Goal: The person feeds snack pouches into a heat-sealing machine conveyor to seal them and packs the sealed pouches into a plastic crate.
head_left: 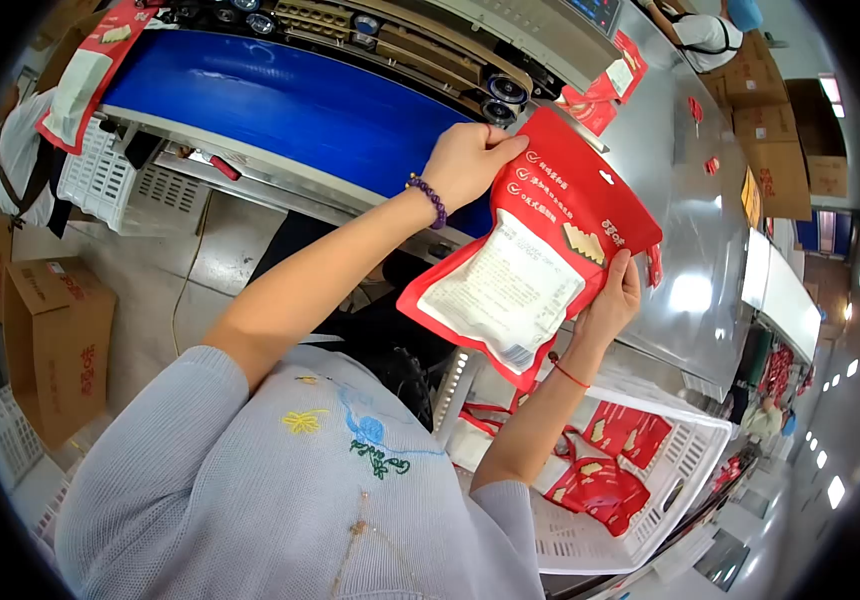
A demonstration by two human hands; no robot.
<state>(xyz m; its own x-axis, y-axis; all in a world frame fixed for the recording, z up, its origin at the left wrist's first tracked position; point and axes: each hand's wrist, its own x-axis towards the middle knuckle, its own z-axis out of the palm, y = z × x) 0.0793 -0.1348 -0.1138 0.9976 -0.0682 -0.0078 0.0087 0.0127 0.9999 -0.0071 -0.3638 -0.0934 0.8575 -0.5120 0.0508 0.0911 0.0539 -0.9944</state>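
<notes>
Pouch held in both hands, head view; clock positions are read about the pouch. The pouch (540,240), red with a white printed panel (510,280), is suspended in front of the wearer's body, its hang-hole end leaning toward 1 o'clock and its barcode (519,356) near the opposite end. Three check marks with lines of lettering run beside the panel. The left hand (470,160), at 11 o'clock, pinches the corner of the pouch between thumb and fingers; a purple bead bracelet (428,200) encircles its wrist. The right hand (612,298), at 4 o'clock, grasps the edge, with a red cord (570,372) at the wrist.

Surroundings: at 10 o'clock, a blue belt (270,105), bordered by a machine (420,55) with round black wheels at 11 o'clock. A similar red-and-white bag (85,90) hangs over the belt's far end. At 3 o'clock, a shiny metal worktop (695,225); red packets (615,80) lie on it at 1 o'clock. Between 5 and 6 o'clock, a white slotted crate (695,450) contains further red packages (605,490). Near 9 o'clock, an open cardboard box (65,350) stands on the floor (160,290). Beyond the worktop, past 1 o'clock, a co-worker (705,35) is partly visible.
</notes>
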